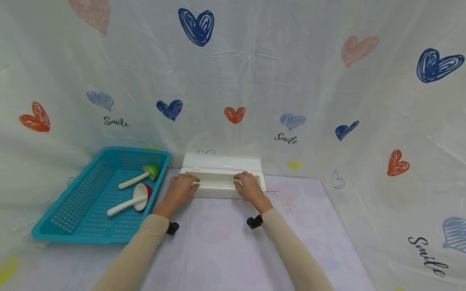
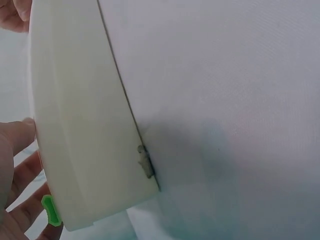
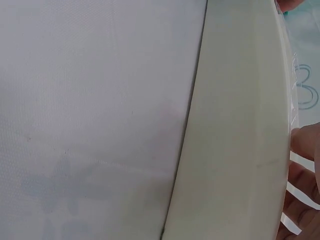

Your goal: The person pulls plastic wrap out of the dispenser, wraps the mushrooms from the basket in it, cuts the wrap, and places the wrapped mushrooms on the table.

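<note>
A long white lidded box (image 1: 218,192) stands at the back of the table with its lid (image 1: 222,163) raised behind it. My left hand (image 1: 181,188) is over the box's left end, fingers loosely bent above the opening. Over the right end is my right hand (image 1: 249,188), its fingers also bent and spread from the thumb. Both wrist views show the thumbs right at the box's front rim, with the other fingers partly hidden behind it. A small green piece (image 2: 51,210) shows by the left fingers at the box end.
To the left, a teal perforated basket (image 1: 73,239) holds a green-capped toy mushroom (image 1: 151,171) and a red-capped one (image 1: 140,197). The white table (image 1: 214,250) extends in front of the box. A heart-printed sheet (image 1: 255,81) hangs close behind the box and along the sides.
</note>
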`<state>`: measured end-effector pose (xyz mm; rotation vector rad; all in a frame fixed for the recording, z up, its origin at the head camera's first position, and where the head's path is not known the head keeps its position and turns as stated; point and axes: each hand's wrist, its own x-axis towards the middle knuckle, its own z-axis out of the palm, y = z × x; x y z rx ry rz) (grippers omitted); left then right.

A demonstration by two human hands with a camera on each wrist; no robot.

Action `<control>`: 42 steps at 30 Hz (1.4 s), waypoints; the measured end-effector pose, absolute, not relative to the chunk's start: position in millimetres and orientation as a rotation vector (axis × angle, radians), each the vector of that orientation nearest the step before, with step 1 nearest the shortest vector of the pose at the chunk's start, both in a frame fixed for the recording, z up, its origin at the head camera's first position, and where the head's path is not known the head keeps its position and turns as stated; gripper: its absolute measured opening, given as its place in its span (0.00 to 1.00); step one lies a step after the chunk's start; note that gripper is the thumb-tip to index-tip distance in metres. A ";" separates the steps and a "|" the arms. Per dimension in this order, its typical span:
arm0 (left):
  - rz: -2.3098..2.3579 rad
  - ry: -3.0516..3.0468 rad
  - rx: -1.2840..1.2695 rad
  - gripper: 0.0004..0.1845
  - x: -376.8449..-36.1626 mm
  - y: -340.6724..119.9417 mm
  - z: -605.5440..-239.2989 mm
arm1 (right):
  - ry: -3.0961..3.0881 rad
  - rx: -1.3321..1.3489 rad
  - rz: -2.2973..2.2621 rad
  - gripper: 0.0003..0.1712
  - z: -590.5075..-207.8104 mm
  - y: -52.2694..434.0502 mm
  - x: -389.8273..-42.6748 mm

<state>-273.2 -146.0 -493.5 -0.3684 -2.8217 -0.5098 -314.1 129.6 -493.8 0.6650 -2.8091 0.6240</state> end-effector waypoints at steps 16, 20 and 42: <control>-0.515 -2.862 -0.268 0.07 -273.8 -141.2 -488.8 | -2.777 0.644 0.731 0.06 -489.9 133.3 -314.9; -0.511 -2.871 -0.265 0.07 -272.1 -140.8 -485.8 | -2.750 0.671 0.726 0.06 -485.6 136.1 -312.3; -0.553 -2.667 -0.411 0.09 -269.0 -144.3 -499.4 | -2.745 0.714 0.867 0.06 -487.0 144.2 -302.7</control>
